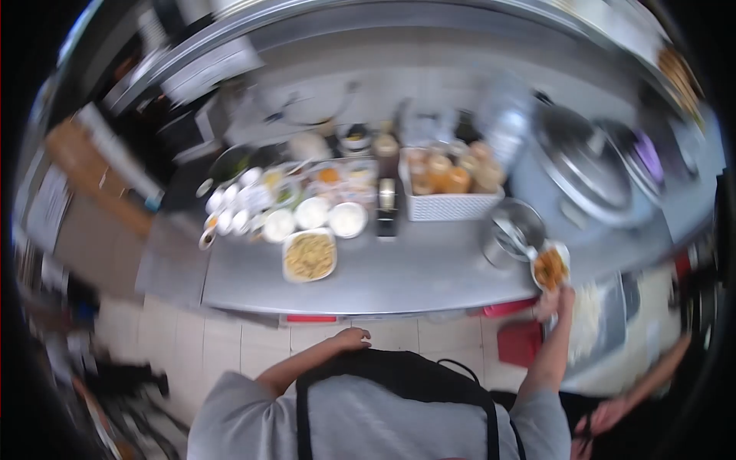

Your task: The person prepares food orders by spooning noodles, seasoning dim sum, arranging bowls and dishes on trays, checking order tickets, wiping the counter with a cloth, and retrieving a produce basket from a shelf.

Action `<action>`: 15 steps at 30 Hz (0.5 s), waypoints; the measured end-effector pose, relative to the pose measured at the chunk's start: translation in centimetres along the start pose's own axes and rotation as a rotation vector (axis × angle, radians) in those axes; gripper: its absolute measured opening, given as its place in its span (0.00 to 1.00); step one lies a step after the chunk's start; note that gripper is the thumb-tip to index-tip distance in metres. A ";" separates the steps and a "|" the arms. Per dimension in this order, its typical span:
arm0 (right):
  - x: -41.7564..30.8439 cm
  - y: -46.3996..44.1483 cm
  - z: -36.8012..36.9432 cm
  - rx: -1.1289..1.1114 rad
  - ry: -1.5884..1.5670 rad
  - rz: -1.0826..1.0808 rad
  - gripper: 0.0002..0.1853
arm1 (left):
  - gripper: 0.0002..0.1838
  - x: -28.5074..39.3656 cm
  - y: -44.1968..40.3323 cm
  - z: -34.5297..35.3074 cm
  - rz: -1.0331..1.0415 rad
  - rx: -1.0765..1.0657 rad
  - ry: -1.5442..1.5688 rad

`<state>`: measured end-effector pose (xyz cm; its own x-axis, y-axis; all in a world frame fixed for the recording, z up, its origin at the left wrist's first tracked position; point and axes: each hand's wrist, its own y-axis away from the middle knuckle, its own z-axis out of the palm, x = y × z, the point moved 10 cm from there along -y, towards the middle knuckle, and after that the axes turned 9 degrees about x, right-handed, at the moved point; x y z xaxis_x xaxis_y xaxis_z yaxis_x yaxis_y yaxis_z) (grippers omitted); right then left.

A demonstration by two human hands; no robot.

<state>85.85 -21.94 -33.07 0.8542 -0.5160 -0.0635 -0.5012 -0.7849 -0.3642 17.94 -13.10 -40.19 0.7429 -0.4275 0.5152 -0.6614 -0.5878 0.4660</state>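
Note:
My right hand [550,304] is stretched out to the right, closed on the near edge of a white bowl [566,257] with orange-brown food [549,270] in it. The bowl is beside a metal pot [512,234], which has a pale-handled utensil [511,236] in it. My left hand [354,338] hovers in front of my apron, short of the counter's front edge, with nothing in it and its fingers loosely bent apart. A white square bowl of pale yellowish food [310,256] stands on the counter farther forward. Motion blur softens the details.
On the steel counter [429,268] stand several white cups [228,208], white round containers [347,219], and a white basket [452,207] of sauce bottles. Large metal lids [586,165] lie at the right. A co-worker's hand [609,415] is at the lower right, near a red bin [519,342].

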 end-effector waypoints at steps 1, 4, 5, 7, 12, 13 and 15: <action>0.8 -0.6 1.4 -0.012 0.032 -0.022 0.08 | 0.22 -0.1 0.3 -0.3 -0.060 0.058 0.043; 2.4 1.9 -0.4 0.125 -0.960 0.771 0.10 | 0.21 1.0 1.1 0.6 -0.072 0.004 0.002; 2.3 2.5 -0.1 0.128 -1.041 0.781 0.09 | 0.21 0.8 1.1 1.2 -0.064 -0.002 0.025; 2.6 4.1 -0.2 0.150 -1.104 0.818 0.07 | 0.21 1.6 1.6 0.3 -0.084 0.023 0.058; -2.7 8.8 -7.6 0.111 -1.156 0.796 0.05 | 0.20 4.7 0.6 -1.0 0.023 0.066 0.164; -3.4 9.8 -8.1 0.090 -1.152 0.750 0.06 | 0.20 5.9 0.4 -1.2 0.037 0.053 0.228; -6.8 11.6 -10.5 0.022 -1.132 0.691 0.07 | 0.18 7.8 -0.4 -1.9 0.185 0.115 0.421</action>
<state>72.80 -31.17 -27.08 0.0743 -0.2264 -0.9712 -0.8832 -0.4672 0.0414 23.79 -14.92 -34.96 0.4915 -0.2309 0.8397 -0.7453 -0.6103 0.2684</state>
